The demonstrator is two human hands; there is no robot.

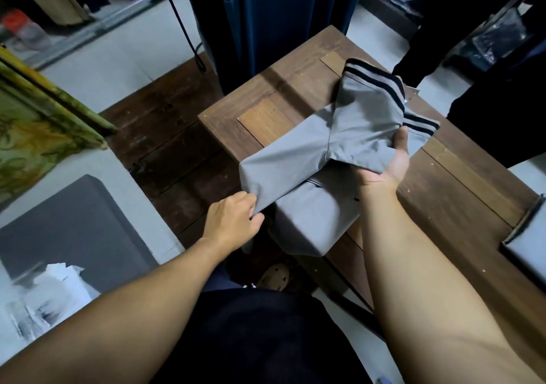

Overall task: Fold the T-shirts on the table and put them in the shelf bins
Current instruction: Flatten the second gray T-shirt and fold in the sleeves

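A wooden bench [461,194] fills the middle, with a dark blue curtain [280,14] hanging beyond the fingers and a grey mat [68,224] to their left. A flat box [526,236] is cut off at the right edge. On the right hand [390,159], palm up, the fingers are hidden under cloth and the thumb clamps on top. The grey T-shirt [295,147] lies half folded on the bench, its left edge pinched in the curled fingers of the left hand [230,221].

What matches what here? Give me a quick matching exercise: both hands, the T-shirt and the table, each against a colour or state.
1 left hand
2 right hand
3 T-shirt
4 table

A brown wood
B grey with black stripes
C holds the shirt's striped end
D pinches the shirt's plain near corner

Pairs: 1-D, 2-C, 3-B, 4-A
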